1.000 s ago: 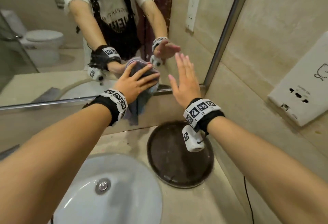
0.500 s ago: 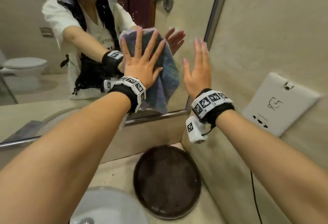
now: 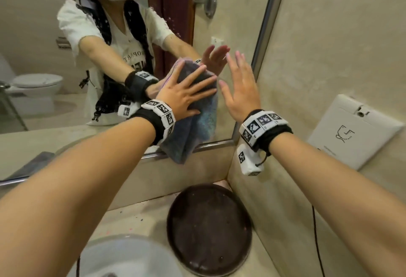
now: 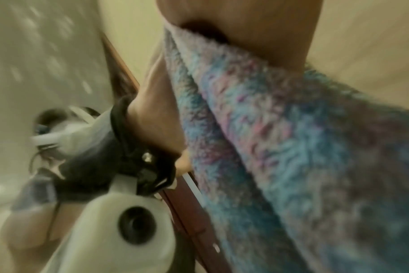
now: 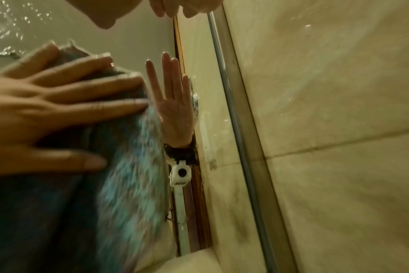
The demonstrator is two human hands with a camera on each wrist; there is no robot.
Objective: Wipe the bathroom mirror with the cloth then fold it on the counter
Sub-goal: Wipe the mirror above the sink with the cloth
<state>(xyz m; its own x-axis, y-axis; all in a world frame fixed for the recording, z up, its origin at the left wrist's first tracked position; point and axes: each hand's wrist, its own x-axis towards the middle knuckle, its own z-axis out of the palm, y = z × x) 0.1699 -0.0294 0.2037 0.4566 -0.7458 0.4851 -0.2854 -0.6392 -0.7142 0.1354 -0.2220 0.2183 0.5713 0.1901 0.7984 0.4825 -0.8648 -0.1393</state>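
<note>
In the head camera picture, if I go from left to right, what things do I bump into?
Toilet in the mirror → left hand pressing the cloth → right hand → white wall box.

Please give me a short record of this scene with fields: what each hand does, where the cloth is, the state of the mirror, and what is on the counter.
left hand: left hand presses the cloth flat on the mirror, fingers spread
right hand: right hand is raised beside the cloth with straight fingers and holds nothing
cloth: cloth, blue and pink, hangs down past the mirror's bottom edge
mirror: mirror has water drops on its upper part
counter: sink and a round dark tray
task stage: wiping; folding not yet started
</note>
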